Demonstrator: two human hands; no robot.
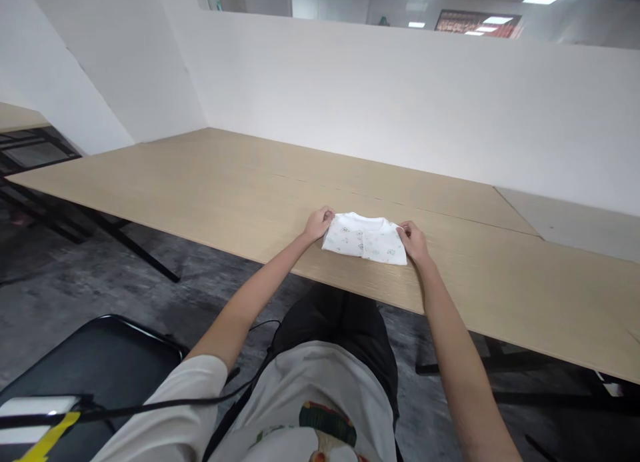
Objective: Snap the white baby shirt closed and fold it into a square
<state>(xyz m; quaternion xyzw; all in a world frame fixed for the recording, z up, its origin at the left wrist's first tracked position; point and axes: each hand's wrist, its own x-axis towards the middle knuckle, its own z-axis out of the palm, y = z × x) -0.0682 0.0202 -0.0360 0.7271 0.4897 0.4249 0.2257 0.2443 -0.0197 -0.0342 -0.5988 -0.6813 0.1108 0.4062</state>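
Since the white wall (380, 95) is closing off the far side, the wooden table (225, 182) is giving its longest room for moving out to the left, with more surface stretching to the right. Its front edge is running close to the person's body, so any pull backward is likely to be wanting restraint. Below, to the left, a black chair (100, 355) is standing, and a dark cable (200, 402) is passing across the left sleeve (205, 379); a wide leftward reach may be risking a tug on it. Between both hands, the printed white garment (345, 239) is lying on the table near that front edge, its lower border sitting just inside and its ribbed neckline (369, 224) facing the wall. The left hand (319, 224) is apparently pinching the upper left corner between thumb and curled fingers, while the right hand (413, 241) is apparently pinching the right side near the top. For good handling, both pinches should be pulling evenly and gently outward, so that the shoulders are staying level and the layers are not sliding. How many layers the fingertips are taking in, I cannot tell.
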